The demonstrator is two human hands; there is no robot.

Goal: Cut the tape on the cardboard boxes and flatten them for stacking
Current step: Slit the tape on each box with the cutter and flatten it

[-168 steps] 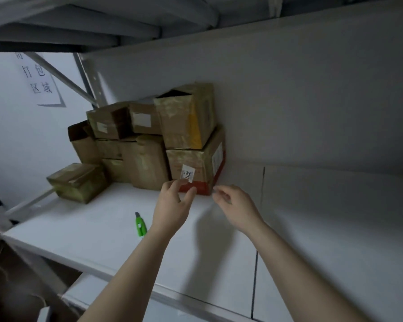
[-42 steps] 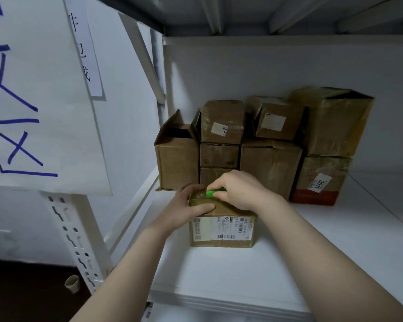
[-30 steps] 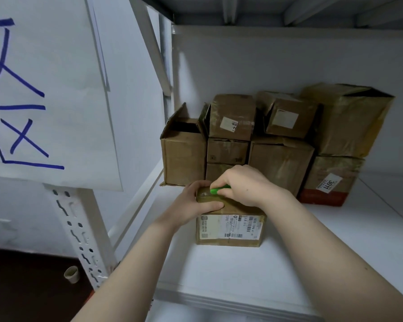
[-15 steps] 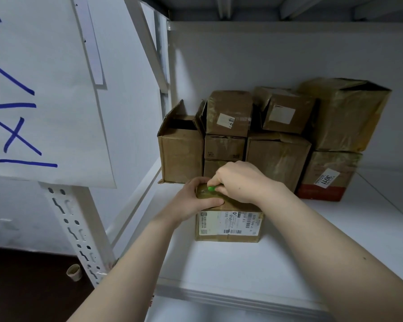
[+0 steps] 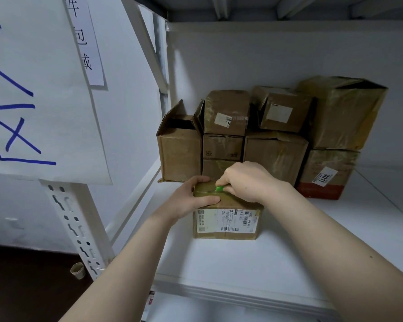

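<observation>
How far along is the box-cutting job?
Done: no flattened box in view. In hand: the left hand grips the small labelled box while the right hand holds the green cutter on its taped top. Left: flattening it, then the stacked boxes behind, none flattened.

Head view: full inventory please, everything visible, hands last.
taped box: 1, brown with white label, front of shelf
stacked boxes: 8, brown, one red-banded, back of shelf
cutter: 1, green, on taped box's top
shelf: 1, white, under all boxes
paper signs: 2, white, blue and black writing, upper left
upright: 1, white, perforated, left of shelf
cup: 1, pale, floor by upright
left hand: 1, grips taped box's left top edge
right hand: 1, grips cutter
</observation>
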